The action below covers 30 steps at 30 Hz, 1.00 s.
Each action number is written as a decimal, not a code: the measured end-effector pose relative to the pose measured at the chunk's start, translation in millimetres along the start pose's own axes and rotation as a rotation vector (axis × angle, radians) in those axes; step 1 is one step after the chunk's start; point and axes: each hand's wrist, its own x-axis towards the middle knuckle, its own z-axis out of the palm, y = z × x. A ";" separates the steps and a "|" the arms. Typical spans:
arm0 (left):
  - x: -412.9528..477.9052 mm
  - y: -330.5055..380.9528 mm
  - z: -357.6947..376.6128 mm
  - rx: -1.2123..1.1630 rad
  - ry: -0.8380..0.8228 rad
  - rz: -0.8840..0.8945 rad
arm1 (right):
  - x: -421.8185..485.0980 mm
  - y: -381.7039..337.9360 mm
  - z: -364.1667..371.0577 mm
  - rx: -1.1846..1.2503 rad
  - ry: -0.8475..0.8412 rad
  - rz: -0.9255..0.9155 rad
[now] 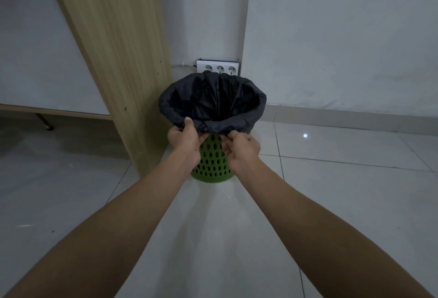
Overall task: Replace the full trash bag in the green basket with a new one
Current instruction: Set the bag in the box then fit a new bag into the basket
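Standing on the pale tiled floor (343,203), the green basket (211,162) sits a little above the middle of the view, its side pierced with rows of oval holes. A black trash bag (213,98) lines it, with the mouth spread wide and the edge folded down over the rim all the way round. The inside of the bag is dark, and what lies in it cannot be made out.

Both hands meet at the near edge of the rim, at the basket's 6 o'clock. The left hand (184,140) has its thumb on top of the folded bag edge and its fingers curled under it, closed on the plastic. The right hand (241,148), just beside it toward 5 o'clock, pinches the lower hem of the same fold between thumb and fingers. Both bare forearms reach in from the bottom corners of the view.

At the basket's 12 o'clock, a white power strip (218,68) with three round sockets leans against the white wall (331,37), and a thin cable runs from it toward 9 o'clock. At 9 to 10 o'clock, just beside the basket, a light wooden panel (118,37) rises from the floor. A grey skirting strip (355,115) runs along the foot of the wall at 3 o'clock.
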 end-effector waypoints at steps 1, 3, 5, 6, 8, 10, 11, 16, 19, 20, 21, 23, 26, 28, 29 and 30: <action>4.6 2.7 -0.8 0.006 0.023 -0.007 | -1.1 2.0 0.3 0.012 -0.021 -0.009; 14.5 7.7 -2.8 -0.019 0.041 -0.028 | -4.1 8.3 -0.3 -0.010 -0.082 -0.045; 24.4 11.6 -5.7 -0.040 0.041 -0.029 | -6.3 16.1 0.0 -0.072 -0.128 -0.101; 28.8 13.2 -7.4 -0.040 0.045 -0.019 | -6.8 19.6 -0.6 -0.125 -0.140 -0.135; 35.7 15.3 -10.7 -0.041 0.060 0.007 | -7.6 25.3 -3.5 -0.252 -0.161 -0.207; 40.3 17.8 -13.2 -0.055 0.070 0.018 | -7.8 28.5 -8.0 -0.364 -0.158 -0.278; 41.5 19.5 -13.9 -0.060 0.073 0.015 | -7.8 28.2 -9.7 -0.389 -0.136 -0.305; 48.6 28.9 -18.8 -0.079 0.045 -0.012 | 2.8 2.3 -13.7 -0.121 0.064 -0.152; 46.0 29.5 -19.9 -0.078 0.009 -0.023 | 10.4 -11.7 -17.9 -0.174 0.067 -0.160; 42.1 28.4 -19.8 -0.080 -0.004 -0.029 | 10.5 -13.1 -18.5 -0.197 0.058 -0.169; 37.3 25.9 -19.5 -0.083 -0.010 -0.033 | 10.1 -13.1 -18.1 -0.203 0.047 -0.162; 23.8 15.1 -18.5 -0.048 0.009 -0.024 | 9.1 -10.6 -17.5 -0.193 0.021 -0.143; -4.7 -13.1 -15.0 0.049 0.033 -0.013 | 6.1 3.0 -16.0 -0.255 -0.023 -0.183; -19.1 -25.2 -11.7 0.072 0.043 -0.006 | 0.5 16.0 -15.3 -0.307 -0.081 -0.224; -21.7 -26.7 -10.7 0.069 0.069 0.006 | -2.3 21.7 -15.4 -0.322 -0.115 -0.234; -21.2 -25.8 -11.1 0.067 0.101 0.021 | -4.1 26.1 -16.9 -0.326 -0.152 -0.246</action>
